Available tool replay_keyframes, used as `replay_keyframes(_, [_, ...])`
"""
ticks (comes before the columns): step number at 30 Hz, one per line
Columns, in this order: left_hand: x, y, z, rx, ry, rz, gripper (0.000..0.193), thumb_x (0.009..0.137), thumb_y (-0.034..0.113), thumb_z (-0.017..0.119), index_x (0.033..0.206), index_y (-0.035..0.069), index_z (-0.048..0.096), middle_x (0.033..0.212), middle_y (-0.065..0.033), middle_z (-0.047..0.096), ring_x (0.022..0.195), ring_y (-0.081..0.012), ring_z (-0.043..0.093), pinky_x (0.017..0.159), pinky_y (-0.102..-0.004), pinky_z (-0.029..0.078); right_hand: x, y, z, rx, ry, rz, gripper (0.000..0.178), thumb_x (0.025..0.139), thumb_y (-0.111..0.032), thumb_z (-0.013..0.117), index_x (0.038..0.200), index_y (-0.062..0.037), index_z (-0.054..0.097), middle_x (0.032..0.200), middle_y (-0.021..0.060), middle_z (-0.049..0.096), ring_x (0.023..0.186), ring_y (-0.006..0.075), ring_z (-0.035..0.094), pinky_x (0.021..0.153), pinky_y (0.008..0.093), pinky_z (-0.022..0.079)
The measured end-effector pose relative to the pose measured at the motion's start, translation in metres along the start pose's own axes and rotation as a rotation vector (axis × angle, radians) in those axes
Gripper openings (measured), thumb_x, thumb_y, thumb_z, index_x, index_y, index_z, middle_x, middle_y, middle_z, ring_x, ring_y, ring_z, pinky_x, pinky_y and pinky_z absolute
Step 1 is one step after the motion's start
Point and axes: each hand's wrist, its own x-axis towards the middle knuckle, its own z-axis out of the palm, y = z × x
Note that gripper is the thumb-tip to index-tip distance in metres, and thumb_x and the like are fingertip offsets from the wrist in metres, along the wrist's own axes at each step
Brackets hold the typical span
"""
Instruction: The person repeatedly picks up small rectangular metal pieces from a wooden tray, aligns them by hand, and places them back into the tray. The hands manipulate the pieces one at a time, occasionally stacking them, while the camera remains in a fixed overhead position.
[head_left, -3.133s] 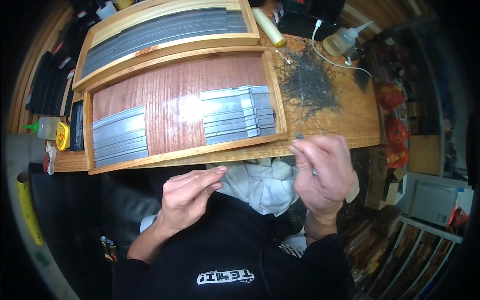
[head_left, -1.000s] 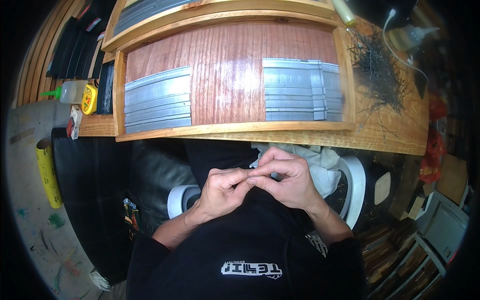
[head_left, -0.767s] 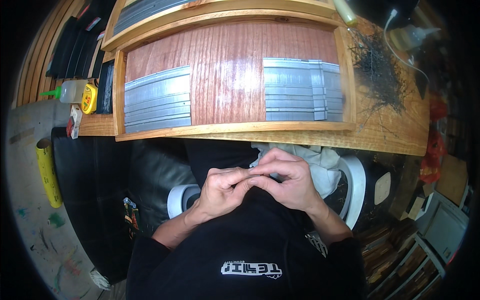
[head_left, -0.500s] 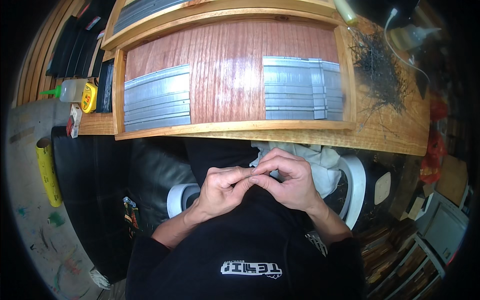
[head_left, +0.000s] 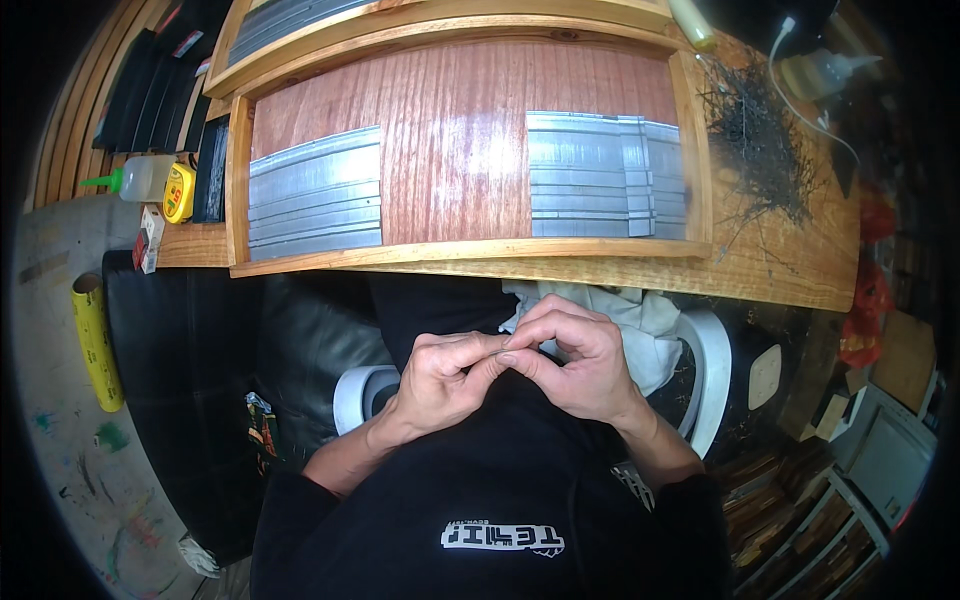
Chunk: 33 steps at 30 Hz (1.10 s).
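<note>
Looking down, we find our left hand (head_left: 450, 375) and right hand (head_left: 580, 355) meeting fingertip to fingertip, thumbs and forefingers pinched together on what looks like a thin dark sliver (head_left: 498, 352) — too small for us to tell its kind or long axis. It sits between the two, equally near each. Ahead, on the surface (head_left: 790, 278), lies the wooden tray (head_left: 470, 254) with grey strips (head_left: 315, 195) running left to right; the tangle of dark wire-like pieces (head_left: 755, 150) lies right of it, well apart from our hands.

A yellow tube (head_left: 97, 345) shows at left, dim red shapes (head_left: 861, 337), perhaps bags, at right.
</note>
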Motion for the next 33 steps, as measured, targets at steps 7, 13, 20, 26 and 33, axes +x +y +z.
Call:
replay_keyframes(7, [0.0014, 0.0023, -0.0018, 0.01, -0.01, 0.001, 0.017, 0.094, 0.001, 0.075, 0.11, -0.004, 0.077, 0.09, -0.017, 0.079, 0.08, -0.0214, 0.078, 0.07, -0.0281, 0.059, 0.0005, 0.0004, 0.0005, 0.015, 0.001, 0.001, 0.011, 0.086, 0.002, 0.081, 0.094, 0.0009, 0.074, 0.091, 0.0081, 0.07, 0.079, 0.0157, 0.068, 0.068, 0.0266, 0.054])
replay_keyframes(13, [0.001, 0.0001, -0.0016, 0.009, -0.011, 0.01, 0.016, 0.094, 0.002, 0.076, 0.109, -0.005, 0.076, 0.09, -0.0157, 0.079, 0.081, -0.0199, 0.078, 0.07, -0.027, 0.059, 0.0012, -0.0014, -0.0001, 0.004, -0.001, 0.007, 0.011, 0.086, 0.003, 0.08, 0.094, 0.0013, 0.072, 0.091, 0.0084, 0.07, 0.078, 0.0156, 0.067, 0.067, 0.0268, 0.053])
replay_keyframes(20, [0.0002, -0.0011, 0.0017, -0.035, 0.013, 0.005, 0.019, 0.093, -0.001, 0.076, 0.112, -0.003, 0.077, 0.092, -0.0191, 0.079, 0.081, -0.0234, 0.078, 0.07, -0.0301, 0.059, 0.0004, -0.0054, -0.0022, -0.053, -0.007, 0.005, 0.013, 0.085, 0.005, 0.078, 0.094, 0.001, 0.07, 0.09, 0.01, 0.069, 0.079, 0.0193, 0.067, 0.069, 0.029, 0.053])
replay_keyframes(26, [0.0014, 0.0021, -0.0011, 0.014, -0.005, -0.007, 0.019, 0.092, -0.001, 0.076, 0.111, -0.004, 0.077, 0.092, -0.0197, 0.078, 0.082, -0.0248, 0.079, 0.071, -0.0305, 0.06, 0.0007, -0.0084, -0.0002, -0.142, 0.01, -0.046, 0.013, 0.084, 0.004, 0.079, 0.095, 0.0008, 0.073, 0.091, 0.01, 0.069, 0.082, 0.0237, 0.068, 0.072, 0.0323, 0.055])
replay_keyframes(33, [0.0011, 0.0018, -0.0006, 0.006, -0.008, -0.016, 0.018, 0.092, -0.001, 0.076, 0.11, -0.004, 0.077, 0.093, -0.0201, 0.079, 0.083, -0.0255, 0.079, 0.071, -0.0307, 0.06, -0.0008, -0.008, 0.0018, -0.163, 0.03, -0.061, 0.013, 0.084, 0.003, 0.079, 0.095, 0.0011, 0.074, 0.091, 0.0101, 0.069, 0.082, 0.0237, 0.068, 0.072, 0.0324, 0.055])
